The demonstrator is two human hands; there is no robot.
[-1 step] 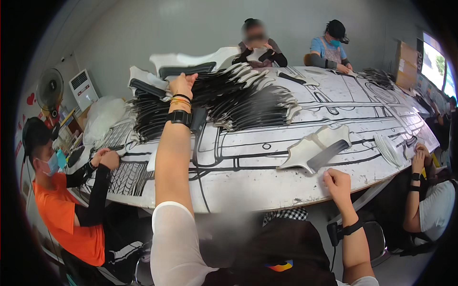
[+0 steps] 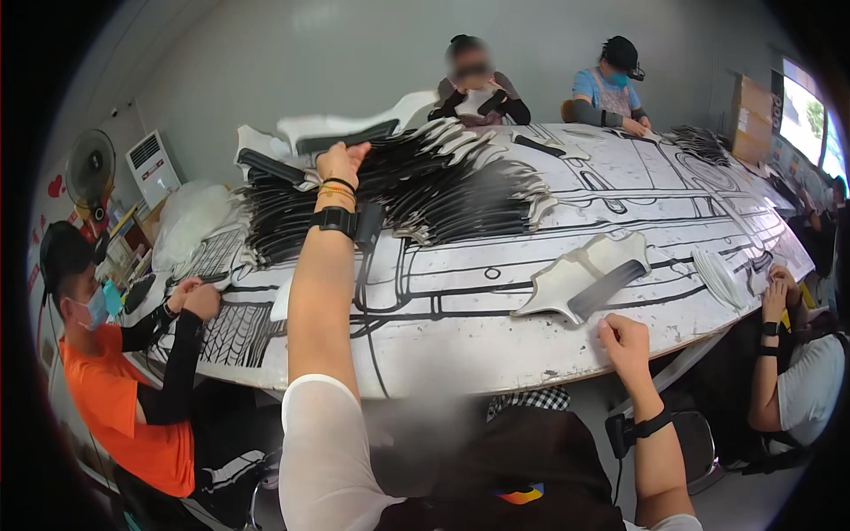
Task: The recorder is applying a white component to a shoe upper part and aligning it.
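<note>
My left hand [image 2: 341, 163] reaches far over the table, at the top of a big pile. Its fingers are closed at the lower edge of a white moulded panel with a black strip [image 2: 347, 134], which looks tilted above the pile. The pile [image 2: 443, 199] is made of several overlapping curved black strips with white ends. My right hand [image 2: 626, 341] is curled closed by the table's near edge, with nothing visible in it. Just beyond it lies another white panel with a dark strip [image 2: 589, 279], apart from the fingers.
The long table [image 2: 496, 345] has a white top with bold black line drawings. A co-worker in orange [image 2: 142, 389] sits at my left, another [image 2: 797, 380] at my right, and two more across. A clear plastic bag [image 2: 190, 221] stands left of the pile; thin white pieces [image 2: 715, 276] lie right.
The panel at my left hand has sunk slightly toward the pile. My right hand looks the same.
</note>
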